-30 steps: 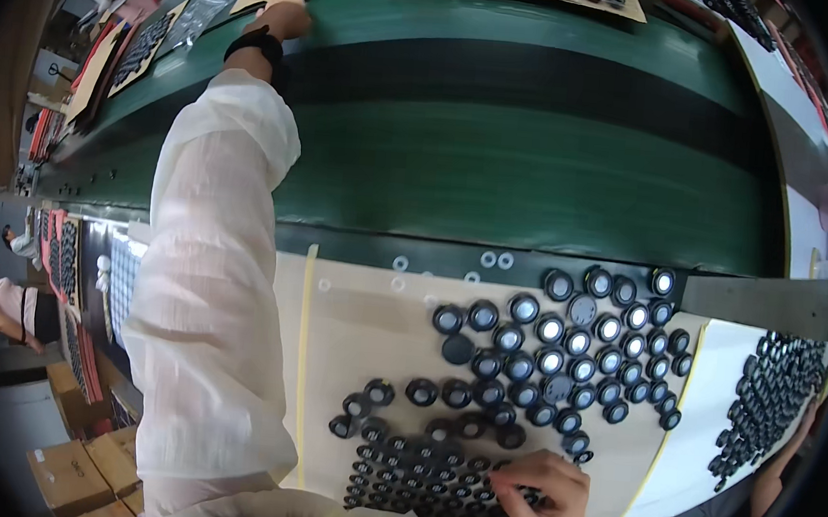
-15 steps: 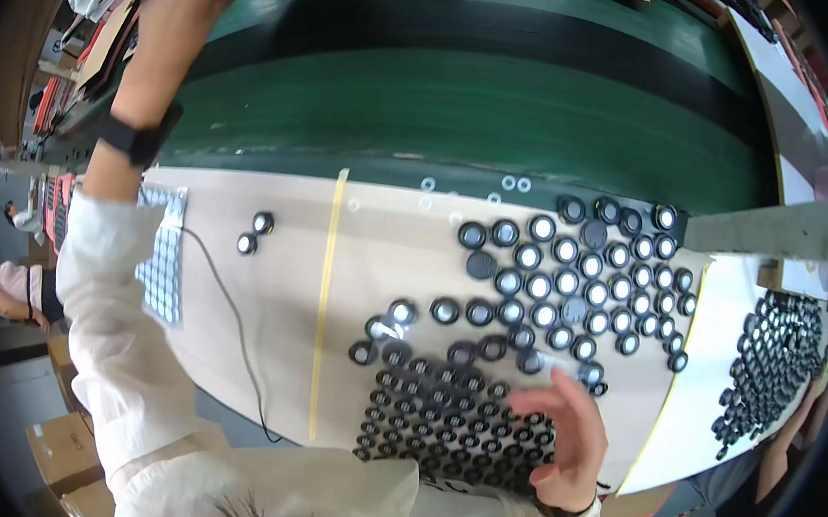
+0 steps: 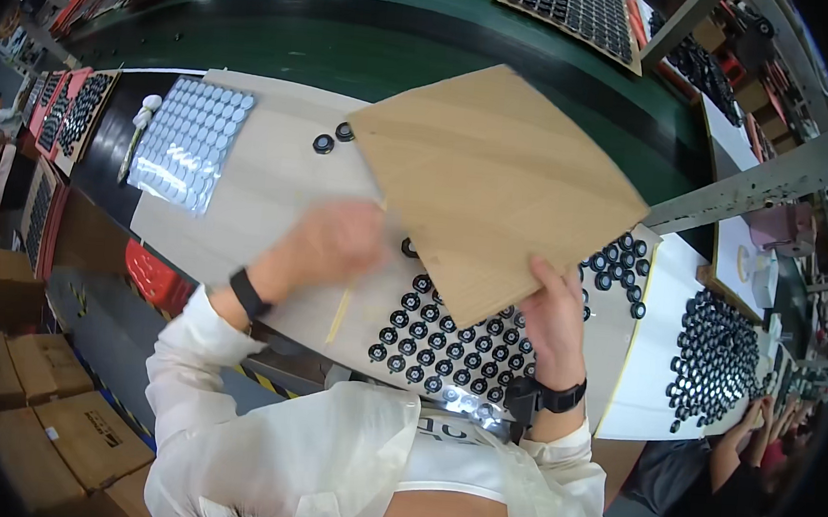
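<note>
My right hand (image 3: 555,323) grips a flat brown cardboard sheet (image 3: 498,182) by its near edge, thumb on top. The sheet is held tilted above the table and hides part of the black round parts below it. Beside its left edge is my left hand (image 3: 332,247), smeared by motion, so its fingers cannot be made out; it seems apart from the sheet. Rows of black round parts (image 3: 441,343) with ringed tops lie close in front of me. More loose black round parts (image 3: 618,265) show past the sheet's right side, and two (image 3: 323,142) lie by its far left corner.
A green conveyor belt (image 3: 305,41) runs along the far side, carrying a board of black parts (image 3: 574,18). Left lies a plastic-wrapped sheet of pale discs (image 3: 190,139). A metal post (image 3: 751,183) juts in at right, near a co-worker's hands (image 3: 756,417) and heaped parts (image 3: 713,355).
My left arm has come back from the far left to the table's middle. A cardboard sheet is now over the parts, and my right hand, open before, grips it. The view has shifted.
</note>
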{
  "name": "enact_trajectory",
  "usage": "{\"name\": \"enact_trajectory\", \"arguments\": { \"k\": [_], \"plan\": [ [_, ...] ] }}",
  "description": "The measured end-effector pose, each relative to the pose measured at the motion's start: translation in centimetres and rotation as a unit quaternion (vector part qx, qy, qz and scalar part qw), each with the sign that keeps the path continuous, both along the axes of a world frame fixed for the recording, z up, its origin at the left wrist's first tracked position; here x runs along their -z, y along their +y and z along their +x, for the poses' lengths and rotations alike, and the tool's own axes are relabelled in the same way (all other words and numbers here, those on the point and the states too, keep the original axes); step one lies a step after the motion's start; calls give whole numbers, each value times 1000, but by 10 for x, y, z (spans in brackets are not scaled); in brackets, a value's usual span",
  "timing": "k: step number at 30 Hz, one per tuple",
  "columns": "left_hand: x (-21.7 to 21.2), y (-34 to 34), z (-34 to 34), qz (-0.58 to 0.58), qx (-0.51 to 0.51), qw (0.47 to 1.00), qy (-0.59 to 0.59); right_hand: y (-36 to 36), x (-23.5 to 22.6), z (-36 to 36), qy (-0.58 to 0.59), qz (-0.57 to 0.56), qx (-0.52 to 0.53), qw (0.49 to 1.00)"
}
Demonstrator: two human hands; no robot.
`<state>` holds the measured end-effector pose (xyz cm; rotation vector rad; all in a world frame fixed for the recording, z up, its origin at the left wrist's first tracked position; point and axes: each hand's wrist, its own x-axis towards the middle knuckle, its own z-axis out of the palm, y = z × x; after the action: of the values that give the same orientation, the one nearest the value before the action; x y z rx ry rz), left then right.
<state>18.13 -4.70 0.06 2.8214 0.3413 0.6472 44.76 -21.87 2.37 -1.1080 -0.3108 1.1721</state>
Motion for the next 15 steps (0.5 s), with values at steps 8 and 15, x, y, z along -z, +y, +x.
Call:
{"name": "enact_trajectory", "arguments": {
  "k": [8,15],
  "plan": [
    [42,127,-2,24,-251,959,130,-36,-33,36,-162,-1,6,987],
    [37,165,-48,14,-281,960,12,-25,-37,37,-133,0,-131,982]
  ]
}}
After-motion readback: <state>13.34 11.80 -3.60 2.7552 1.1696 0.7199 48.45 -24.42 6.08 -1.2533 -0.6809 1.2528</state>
